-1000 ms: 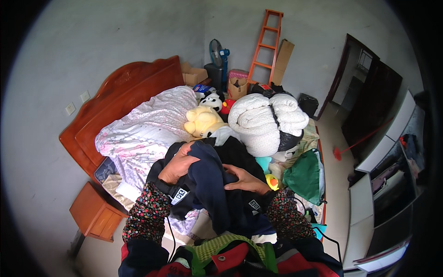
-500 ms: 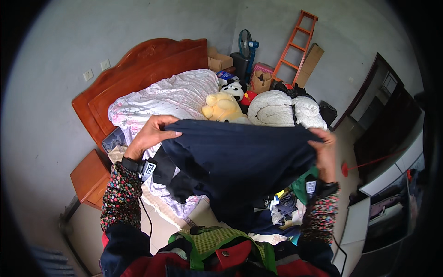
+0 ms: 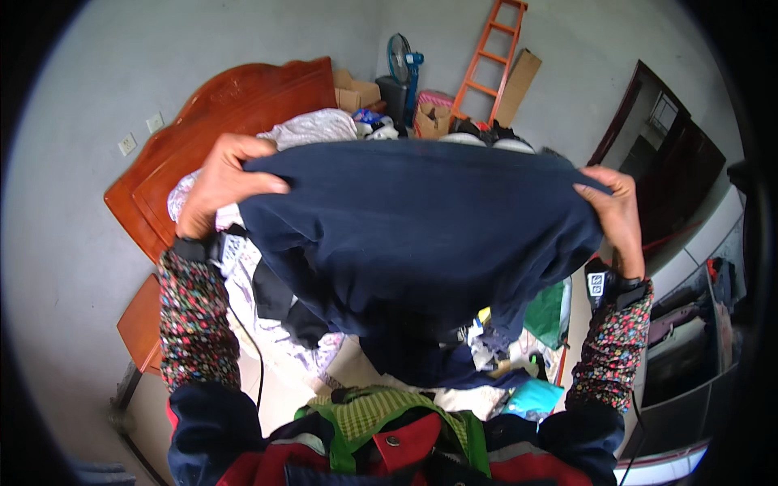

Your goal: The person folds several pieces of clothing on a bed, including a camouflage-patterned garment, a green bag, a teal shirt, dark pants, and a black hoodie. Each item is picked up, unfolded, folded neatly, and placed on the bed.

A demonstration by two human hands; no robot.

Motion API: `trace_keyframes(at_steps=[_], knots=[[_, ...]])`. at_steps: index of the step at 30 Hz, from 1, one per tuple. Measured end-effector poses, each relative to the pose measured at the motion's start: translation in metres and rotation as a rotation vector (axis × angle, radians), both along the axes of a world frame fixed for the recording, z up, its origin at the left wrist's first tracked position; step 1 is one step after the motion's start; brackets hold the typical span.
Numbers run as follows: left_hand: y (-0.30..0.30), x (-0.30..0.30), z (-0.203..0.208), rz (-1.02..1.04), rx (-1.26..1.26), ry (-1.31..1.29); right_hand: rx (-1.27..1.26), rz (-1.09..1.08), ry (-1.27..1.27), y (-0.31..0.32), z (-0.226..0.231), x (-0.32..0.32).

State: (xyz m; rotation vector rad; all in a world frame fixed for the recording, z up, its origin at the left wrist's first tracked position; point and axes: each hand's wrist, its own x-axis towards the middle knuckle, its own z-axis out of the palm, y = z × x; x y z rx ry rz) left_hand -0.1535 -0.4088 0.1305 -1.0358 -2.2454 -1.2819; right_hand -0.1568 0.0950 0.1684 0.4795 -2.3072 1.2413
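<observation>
A navy cloth garment hangs stretched wide in the air before me, its upper edge pulled nearly straight. My left hand pinches its upper left corner between thumb and fingers. At the opposite corner, my right hand grips the cloth the same way. The lower part of the garment droops in folds toward the floor; whether it has sleeves or legs I cannot make out. Black clothing lies behind its left side on the bed's edge. Below its right side is a pile of mixed clothes.
Behind the garment stands a bed with a carved wooden headboard. A wooden nightstand is at left. Farther back are a fan, a cardboard box and an orange ladder. An open cabinet holding clothes stands at right.
Both hands have risen and moved farther apart, spreading the garment wider and higher. It now covers the plush toys and most of the rolled quilts on the bed.
</observation>
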Motion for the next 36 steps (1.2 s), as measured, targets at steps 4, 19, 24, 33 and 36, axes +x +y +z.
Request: trace_keyframes(at_steps=[4, 19, 24, 33, 36], knots=[[-0.005, 0.011, 0.009, -0.149, 0.173, 0.09, 0.045, 0.323, 0.13, 0.017, 0.012, 0.026], [0.071, -0.055, -0.068, -0.01, 0.394, -0.891, -0.654, 0.208, -0.575, -0.009, -0.082, -0.047], [0.148, -0.058, -0.114, -0.109, 0.652, -0.866, -0.838, 0.187, -0.546, -0.09, -0.128, -0.042], [0.191, -0.034, -0.159, -0.204, 0.439, -0.807, -0.246, 0.351, -0.339, -0.164, -0.194, 0.007], [0.175, -0.036, -0.17, -0.311, 0.48, -0.784, -0.321, 0.565, -0.349, -0.146, -0.197, 0.007]])
